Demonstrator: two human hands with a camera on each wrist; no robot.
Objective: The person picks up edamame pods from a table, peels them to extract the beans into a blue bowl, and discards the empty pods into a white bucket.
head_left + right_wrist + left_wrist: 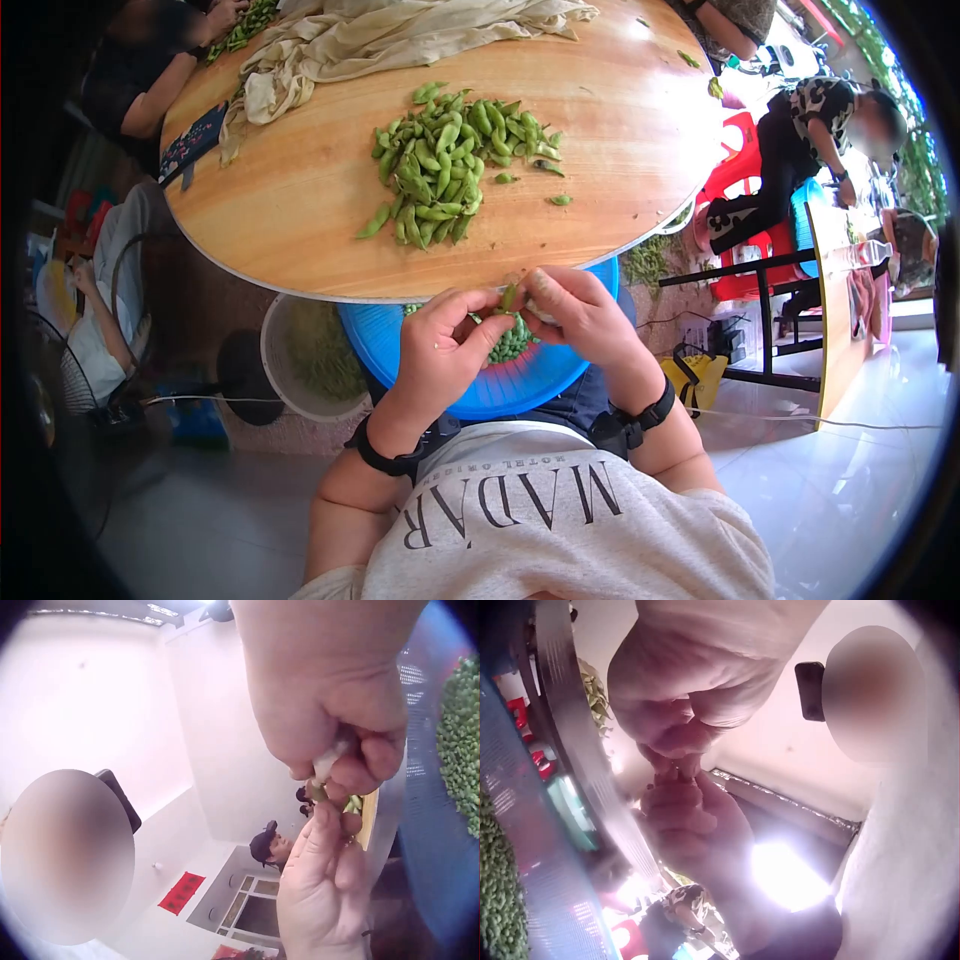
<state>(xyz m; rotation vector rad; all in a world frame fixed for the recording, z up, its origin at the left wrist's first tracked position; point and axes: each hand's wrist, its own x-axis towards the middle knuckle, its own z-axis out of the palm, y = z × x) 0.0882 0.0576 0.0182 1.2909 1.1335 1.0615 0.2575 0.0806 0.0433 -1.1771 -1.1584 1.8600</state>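
Note:
Over a blue basket (365, 345), my left hand (440, 345) pinches a green edamame pod (510, 297) between thumb and fingers. My right hand (580, 315) meets it from the other side, its curled fingers gripping the pod's other end. In the right wrist view a short part of the pod (320, 792) shows between the fingertips, beside a whitish covering (330, 761) on a right-hand digit. Shelled green beans (512, 343) lie in the basket below. The left wrist view shows both hands fingertip to fingertip, the pod mostly hidden.
A heap of edamame pods (440, 165) lies on the round wooden table (290, 215), whose edge is just beyond my hands. Beige cloth (350, 45) lies at the back. A white tub (285, 345) stands left of the basket. Other people sit around, one person (815, 130) at right.

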